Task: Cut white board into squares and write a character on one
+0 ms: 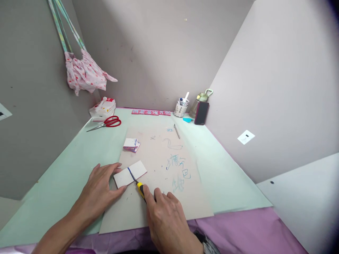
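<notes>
A white rectangular card (123,178) with a dark blue line across its middle lies tilted on a large beige board (156,208). My left hand (102,185) grips the card's left end, with the thumb on the near edge and the fingers at the far edge. My right hand (165,215) is closed around a yellow and black utility knife (140,187). Its blade rests along the blue line on the card. Just beyond the card sits a small stack of square cards (131,144) with pink edges and blue marks.
Red-handled scissors (112,121) and a tissue pack (104,107) lie at the back left. A pen (177,131) lies on the board. At the back stand a jar of pens (181,108), a bottle (194,107) and a phone (201,113). A pink lettered strip (150,112) lies along the wall.
</notes>
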A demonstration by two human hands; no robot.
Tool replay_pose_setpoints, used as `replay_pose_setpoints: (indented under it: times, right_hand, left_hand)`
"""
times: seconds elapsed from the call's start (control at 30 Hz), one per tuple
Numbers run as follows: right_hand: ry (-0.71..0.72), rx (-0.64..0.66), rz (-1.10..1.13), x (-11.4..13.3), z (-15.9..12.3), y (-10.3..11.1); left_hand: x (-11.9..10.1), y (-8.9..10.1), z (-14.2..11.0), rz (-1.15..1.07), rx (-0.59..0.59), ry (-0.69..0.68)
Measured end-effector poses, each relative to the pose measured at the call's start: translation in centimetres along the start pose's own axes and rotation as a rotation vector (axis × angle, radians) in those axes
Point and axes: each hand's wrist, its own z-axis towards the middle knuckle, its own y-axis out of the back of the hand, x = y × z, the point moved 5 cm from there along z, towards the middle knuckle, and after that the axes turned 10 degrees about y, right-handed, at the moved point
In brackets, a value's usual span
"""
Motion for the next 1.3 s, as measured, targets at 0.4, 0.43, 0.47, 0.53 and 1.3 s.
replay_pose_setpoints:
  times: [0.4,0.43,0.47,0.53,1.3]
  right_hand:
    - [-0.017,-0.044,-0.082,0.3,-0.3,-0.2]
    - [-0.018,-0.05,-0.086,0.3,-0.4,-0.3]
    - [-0.019,-0.057,-0.087,0.3,-0.4,-0.4]
    - [-0.015,-0.076,-0.083,0.2,-0.5,-0.5]
    - [0.123,-0.166,-0.137,-0.3,-0.7,-1.1]
  left_hand:
    - [-0.4,-0.3,-0.7,0.022,-0.092,0.003]
    - [-0.4,-0.3,-0.7,0.026,-0.096,0.002]
    - [-0.4,-0.3,-0.8,0.032,-0.102,-0.001]
    - [-0.6,-0.2,-0.9,0.052,-0.123,-0.01]
    - [-0.7,0.4,-1.1,0.118,-0.222,-0.004]
